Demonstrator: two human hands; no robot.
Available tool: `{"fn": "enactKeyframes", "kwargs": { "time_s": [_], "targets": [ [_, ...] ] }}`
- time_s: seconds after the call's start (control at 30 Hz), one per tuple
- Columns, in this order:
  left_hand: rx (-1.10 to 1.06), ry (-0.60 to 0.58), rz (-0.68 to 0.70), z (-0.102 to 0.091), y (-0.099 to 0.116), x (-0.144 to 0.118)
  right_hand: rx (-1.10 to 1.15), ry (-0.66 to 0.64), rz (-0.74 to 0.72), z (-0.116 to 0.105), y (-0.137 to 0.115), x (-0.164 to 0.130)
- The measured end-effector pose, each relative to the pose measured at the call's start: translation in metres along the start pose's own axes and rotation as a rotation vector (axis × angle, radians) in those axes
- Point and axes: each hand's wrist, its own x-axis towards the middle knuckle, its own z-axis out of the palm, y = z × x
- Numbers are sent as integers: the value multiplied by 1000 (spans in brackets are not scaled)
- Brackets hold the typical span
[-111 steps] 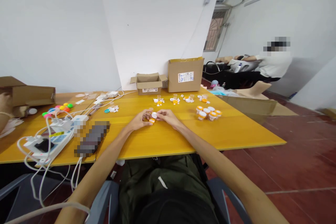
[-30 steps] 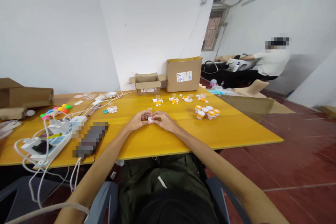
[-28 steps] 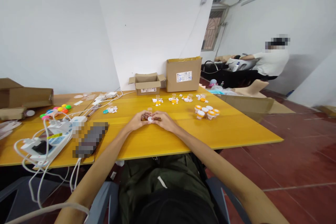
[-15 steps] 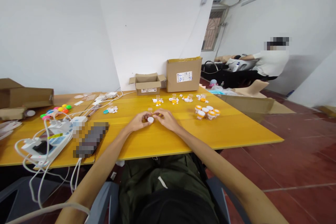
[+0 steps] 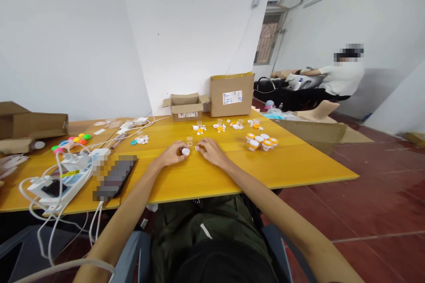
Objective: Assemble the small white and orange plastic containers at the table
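Observation:
My left hand (image 5: 171,154) rests on the yellow table (image 5: 292,166) and holds a small white cap (image 5: 185,151) at its fingertips. My right hand (image 5: 210,150) lies just to the right, its fingers down on the table over a tiny white piece (image 5: 197,147). A small clear vial (image 5: 189,141) stands just beyond the two hands. Farther back lie scattered small white and orange parts (image 5: 219,127). A cluster of orange jars with white lids (image 5: 262,141) stands to the right.
Two cardboard boxes (image 5: 187,106) (image 5: 231,94) stand at the table's back. On the left are cables, a power strip (image 5: 63,177), a dark phone (image 5: 114,177) and coloured caps (image 5: 71,141). Another person (image 5: 341,77) sits at a far desk on the right.
My hands have drawn apart. The left keeps the white cap and has shifted slightly left; the right has let go and dropped its fingers onto the table.

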Motion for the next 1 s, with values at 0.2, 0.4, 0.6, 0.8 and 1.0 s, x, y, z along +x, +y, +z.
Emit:
{"fn": "enactKeyframes", "kwargs": {
  "time_s": [0.2,0.4,0.6,0.8,1.0],
  "targets": [
    [-5,26,-50,-5,-2,-1,4,-14,23,-3,-4,-1],
    [17,160,-79,-16,-3,0,-13,-48,63,-7,-9,-1],
    [26,218,-166,-19,-20,2,-8,-40,53,-6,-9,0],
    [-23,197,-185,-15,-30,2,-4,-38,25,-5,-6,0],
    [68,191,-171,-13,-30,2,-11,-34,16,-4,-4,-1]
  ]
}}
